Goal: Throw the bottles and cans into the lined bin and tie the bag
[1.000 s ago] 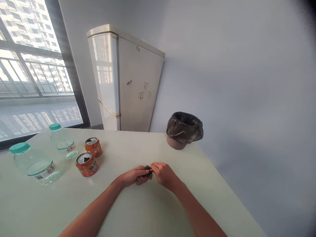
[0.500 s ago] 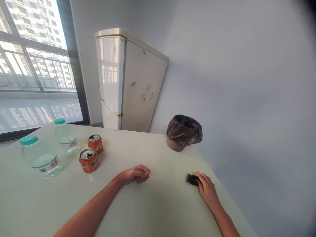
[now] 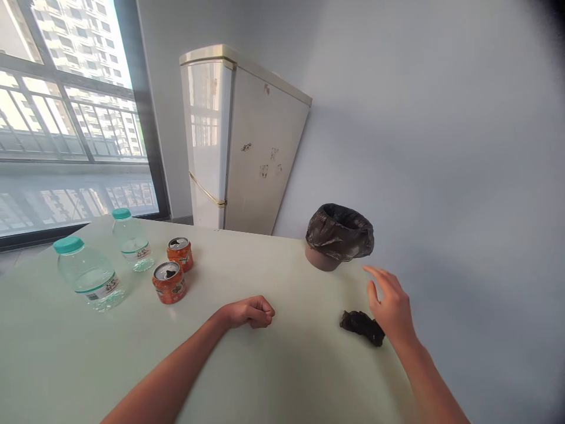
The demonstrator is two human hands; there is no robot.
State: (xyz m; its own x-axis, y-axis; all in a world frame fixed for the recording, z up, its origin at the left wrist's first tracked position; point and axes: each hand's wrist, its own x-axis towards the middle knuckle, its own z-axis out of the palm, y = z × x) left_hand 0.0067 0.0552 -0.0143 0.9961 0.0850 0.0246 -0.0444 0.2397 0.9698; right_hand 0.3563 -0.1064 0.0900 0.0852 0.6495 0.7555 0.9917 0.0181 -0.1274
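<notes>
My left hand (image 3: 251, 312) rests on the white table as a closed fist, and nothing shows in it. My right hand (image 3: 391, 300) is raised at the table's right side, fingers apart and holding nothing. Just below and left of it, a crumpled black plastic bag (image 3: 362, 327) lies on the table, its right end close to my wrist. Beyond that hand stands a small brownish bin (image 3: 321, 259) lined with a dark plastic bag (image 3: 339, 235) folded over its rim.
Two orange drink cans (image 3: 170, 284), both with opened tops, stand left of my fist. Further left are two clear bottles (image 3: 90, 277) with teal caps. The table (image 3: 247, 377) ends at a wall on the right. A white refrigerator (image 3: 251, 147) stands behind it, near a window (image 3: 79, 118).
My right hand has let go of the black plastic bag and lifted up and to the right, fingers opening. The left fist stays in place. The whole view has shifted slightly.
</notes>
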